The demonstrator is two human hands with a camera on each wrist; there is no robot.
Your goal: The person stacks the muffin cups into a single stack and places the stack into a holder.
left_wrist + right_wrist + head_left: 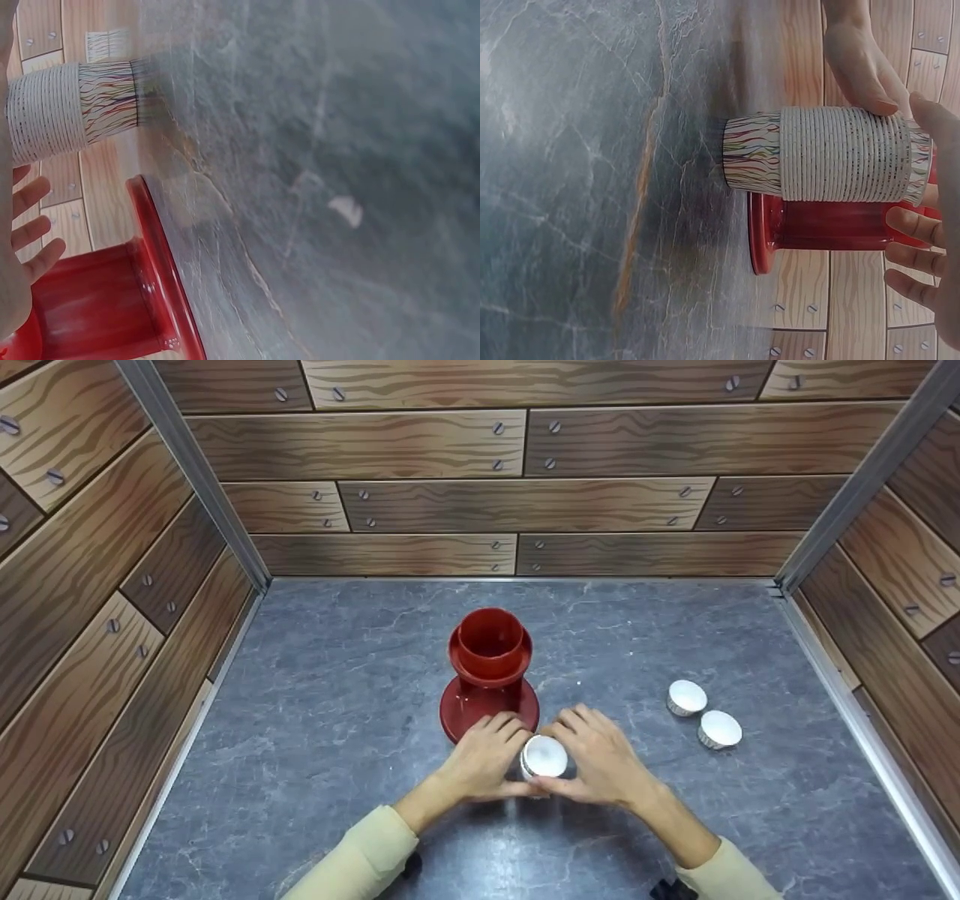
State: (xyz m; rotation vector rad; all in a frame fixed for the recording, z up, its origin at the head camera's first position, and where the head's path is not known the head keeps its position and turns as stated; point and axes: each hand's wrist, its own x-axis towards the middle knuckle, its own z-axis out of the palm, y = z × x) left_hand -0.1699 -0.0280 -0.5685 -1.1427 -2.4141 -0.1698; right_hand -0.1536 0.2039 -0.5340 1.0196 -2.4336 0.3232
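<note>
A tall stack of ribbed white paper baking cups [840, 154], the lowest one showing coloured wavy lines, stands upright on the table. Its top cup [546, 756] sits a little raised, with its patterned side showing above the packed rims. My left hand [484, 761] curves round the upper stack from the left, thumb against its side. From the right, my right hand [596, 757] curls round the top cup, thumb at its near side. Both thumbs meet in front. Just behind the stack is a red stand [480, 709] with a round base and a red cup [491, 641] on top.
Two separate white baking cups stand to the right, one farther back [686, 697] and one nearer [720, 730]. Wood-patterned walls [525, 502] enclose the grey marbled table [337, 697] at the back and both sides, with metal strips along the corners.
</note>
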